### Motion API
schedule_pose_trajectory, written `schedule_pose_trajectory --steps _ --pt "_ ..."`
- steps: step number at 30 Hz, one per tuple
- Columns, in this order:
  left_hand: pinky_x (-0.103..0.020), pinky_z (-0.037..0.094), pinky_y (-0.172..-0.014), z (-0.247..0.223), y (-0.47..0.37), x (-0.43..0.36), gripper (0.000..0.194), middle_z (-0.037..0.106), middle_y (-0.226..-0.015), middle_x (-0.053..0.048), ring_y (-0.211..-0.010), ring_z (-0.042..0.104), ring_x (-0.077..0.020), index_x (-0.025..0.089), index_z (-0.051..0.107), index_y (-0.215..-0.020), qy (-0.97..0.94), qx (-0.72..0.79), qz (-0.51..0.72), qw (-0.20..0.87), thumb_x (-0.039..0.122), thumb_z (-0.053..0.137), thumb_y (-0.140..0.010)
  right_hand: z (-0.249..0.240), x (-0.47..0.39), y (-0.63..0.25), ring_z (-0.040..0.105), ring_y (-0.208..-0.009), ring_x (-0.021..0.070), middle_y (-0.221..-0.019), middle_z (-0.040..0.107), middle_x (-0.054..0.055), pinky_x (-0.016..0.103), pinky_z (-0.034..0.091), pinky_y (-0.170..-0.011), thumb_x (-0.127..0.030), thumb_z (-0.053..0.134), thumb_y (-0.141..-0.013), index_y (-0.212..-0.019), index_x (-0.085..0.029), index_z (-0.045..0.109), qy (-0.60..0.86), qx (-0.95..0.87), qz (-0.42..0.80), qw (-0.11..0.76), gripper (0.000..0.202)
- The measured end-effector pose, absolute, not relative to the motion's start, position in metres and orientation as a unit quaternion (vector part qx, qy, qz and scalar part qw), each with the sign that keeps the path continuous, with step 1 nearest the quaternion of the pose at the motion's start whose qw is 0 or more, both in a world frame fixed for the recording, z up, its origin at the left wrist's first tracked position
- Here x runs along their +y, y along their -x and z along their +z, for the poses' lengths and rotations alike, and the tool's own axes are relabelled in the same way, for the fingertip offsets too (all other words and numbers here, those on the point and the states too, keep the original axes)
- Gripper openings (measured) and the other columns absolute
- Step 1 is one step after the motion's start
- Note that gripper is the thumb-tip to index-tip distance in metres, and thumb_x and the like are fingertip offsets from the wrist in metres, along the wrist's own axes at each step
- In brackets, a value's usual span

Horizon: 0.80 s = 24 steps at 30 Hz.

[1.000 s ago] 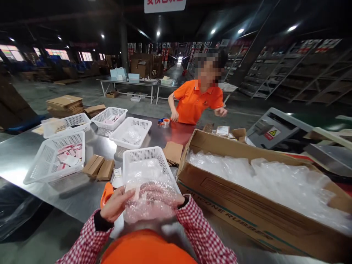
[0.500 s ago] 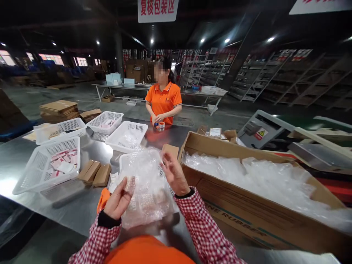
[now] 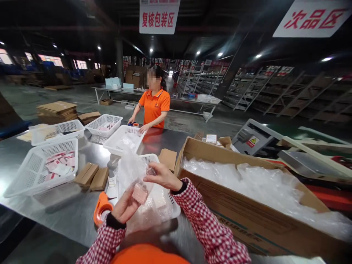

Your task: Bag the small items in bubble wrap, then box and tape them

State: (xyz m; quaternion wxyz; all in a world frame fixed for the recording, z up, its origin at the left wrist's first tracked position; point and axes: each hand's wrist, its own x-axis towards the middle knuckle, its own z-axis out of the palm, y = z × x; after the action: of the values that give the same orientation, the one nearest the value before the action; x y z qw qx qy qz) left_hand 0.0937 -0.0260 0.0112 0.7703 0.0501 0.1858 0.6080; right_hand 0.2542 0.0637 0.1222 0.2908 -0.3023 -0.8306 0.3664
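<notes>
Grey metal counter (image 3: 66,216) is spreading across the near part of a dim warehouse. Nearest, the left hand (image 3: 126,205) is gripping a pink pack (image 3: 139,193) between thumb and fingers, above the near basket (image 3: 150,158). The right hand (image 3: 162,176) is curling its fingers at the bubble wrap (image 3: 129,165) standing up behind the pack; whether they are pinching it, I cannot tell. Judging from this, the step in hand is working the wrap about the pack, and the next move is probably calling for a steady left hold and a light, guiding right hand. More wrap is lying over the near basket. An orange tape dispenser (image 3: 102,208) is sitting to the left, two brown boxes (image 3: 86,175) lying beyond it. Farther left, the left basket (image 3: 27,179) is holding packets (image 3: 62,163); on the right, a long carton (image 3: 236,220) is holding clear plastic (image 3: 247,183). Beyond, a co-worker (image 3: 155,106) is resting a hand on the far basket (image 3: 108,146), and racks (image 3: 264,88) are filling the far right.
</notes>
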Motion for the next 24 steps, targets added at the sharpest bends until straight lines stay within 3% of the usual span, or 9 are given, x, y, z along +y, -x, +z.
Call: schedule_pose_trajectory --steps 3,6,8,11,15,18,21,24 --pt "-0.027 0.053 -0.083 0.006 -0.097 -0.024 0.017 0.072 -0.098 -0.005 -0.088 0.066 -0.0146 0.017 0.069 -0.097 -0.065 0.207 0.614 0.759 0.018 0.065 -0.08 0.116 0.062 -0.253 0.046 -0.059 0.0118 -0.064 0.049 -0.003 0.024 0.039 -0.055 -0.049 0.066 -0.073 -0.076 -0.016 0.056 0.35 -0.831 0.303 0.309 0.035" --pt "-0.027 0.052 -0.084 0.008 -0.101 -0.021 0.013 0.072 -0.096 -0.006 -0.089 0.066 -0.0159 0.016 0.07 -0.09 -0.068 0.249 0.635 0.728 0.022 0.065 -0.08 0.102 0.045 -0.253 0.058 -0.089 0.0238 -0.098 0.06 0.01 0.039 0.048 -0.078 -0.046 0.059 -0.08 -0.11 -0.015 0.055 0.412 -0.799 0.135 0.417 0.043" --pt "-0.026 0.051 -0.085 0.012 -0.104 -0.02 0.014 0.072 -0.095 -0.006 -0.089 0.066 -0.0158 0.016 0.07 -0.088 -0.083 0.272 0.652 0.703 0.025 0.066 -0.079 0.091 0.028 -0.252 0.049 -0.116 0.0294 -0.124 0.052 0.017 0.048 0.041 -0.097 -0.04 0.057 -0.083 -0.129 -0.015 0.045 0.372 -0.82 0.056 0.432 0.053" --pt "-0.027 0.051 -0.085 0.022 -0.114 -0.024 0.021 0.071 -0.096 -0.006 -0.091 0.065 -0.0169 0.016 0.07 -0.094 -0.132 0.287 0.652 0.69 0.031 0.067 -0.078 0.072 0.005 -0.249 0.038 -0.129 0.0321 -0.135 0.045 0.018 0.053 0.033 -0.107 -0.036 0.06 -0.08 -0.136 -0.014 0.037 0.299 -0.885 0.093 0.345 0.065" --pt "-0.034 0.05 -0.09 0.027 -0.123 -0.033 0.027 0.07 -0.103 -0.009 -0.098 0.064 -0.0223 0.016 0.069 -0.098 -0.204 0.311 0.632 0.68 0.033 0.068 -0.076 0.049 -0.007 -0.248 0.046 -0.122 0.0318 -0.133 0.048 0.019 0.049 0.039 -0.102 -0.032 0.068 -0.073 -0.137 -0.013 0.036 0.385 -0.826 0.263 0.316 0.073" --pt "-0.039 0.045 -0.097 0.023 -0.119 -0.035 0.025 0.072 -0.1 -0.008 -0.101 0.063 -0.0244 0.019 0.072 -0.093 -0.292 0.403 0.617 0.61 0.031 0.072 -0.071 0.04 -0.009 -0.253 0.06 -0.089 0.0238 -0.101 0.064 0.008 0.038 0.05 -0.081 -0.028 0.069 -0.07 -0.113 -0.016 0.055 0.435 -0.752 0.378 0.32 0.047" --pt "-0.041 0.039 -0.104 0.023 -0.114 -0.033 0.019 0.073 -0.097 -0.005 -0.105 0.061 -0.0247 0.023 0.073 -0.085 -0.367 0.478 0.596 0.531 0.027 0.076 -0.067 0.033 -0.012 -0.258 0.054 -0.068 0.0162 -0.074 0.061 0.0 0.03 0.048 -0.065 -0.03 0.069 -0.069 -0.089 -0.017 0.06 0.44 -0.695 0.459 0.334 0.025" --pt "-0.04 0.039 -0.103 0.029 -0.115 -0.025 0.017 0.073 -0.094 -0.006 -0.1 0.062 -0.0245 0.021 0.073 -0.084 -0.394 0.483 0.589 0.515 0.03 0.074 -0.07 0.028 -0.019 -0.258 0.053 -0.07 0.0152 -0.08 0.062 0.001 0.028 0.046 -0.065 -0.038 0.072 -0.067 -0.097 -0.017 0.06 0.375 -0.64 0.577 0.342 0.038"
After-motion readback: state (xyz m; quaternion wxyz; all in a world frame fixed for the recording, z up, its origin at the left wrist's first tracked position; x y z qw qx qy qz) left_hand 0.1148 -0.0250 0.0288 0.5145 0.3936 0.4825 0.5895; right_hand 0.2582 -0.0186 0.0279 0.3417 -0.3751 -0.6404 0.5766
